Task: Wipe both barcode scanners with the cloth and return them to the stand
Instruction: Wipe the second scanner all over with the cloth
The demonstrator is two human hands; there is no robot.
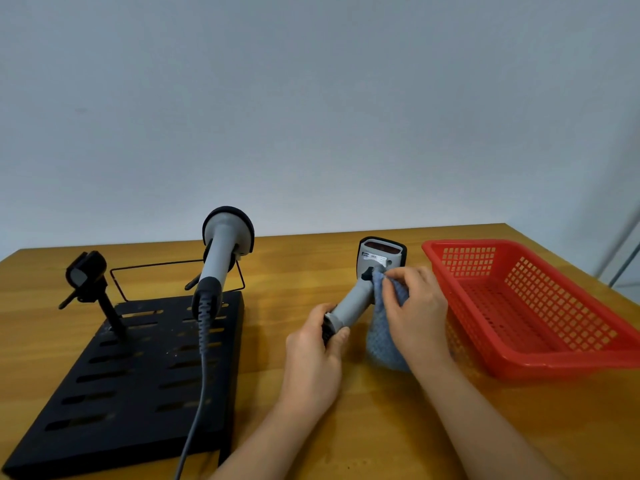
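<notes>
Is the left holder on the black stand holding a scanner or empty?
Empty. The left holder has nothing in it; one scanner sits in the other holder, and the second scanner is in the hands.

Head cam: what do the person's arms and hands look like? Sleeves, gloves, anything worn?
Both forearms are bare up to the bottom edge of the frame, so no sleeves show. The left hand and right hand wear no gloves. No rings, watch or wristband can be seen on the sides facing the camera, and no markings show.

Your grey barcode scanner [360,292] tilts head-up above the table, blue cloth [386,327] pressed near its trigger. The second scanner [221,251] sits cradled on the black slotted stand [131,375], cable trailing toward you.
</notes>
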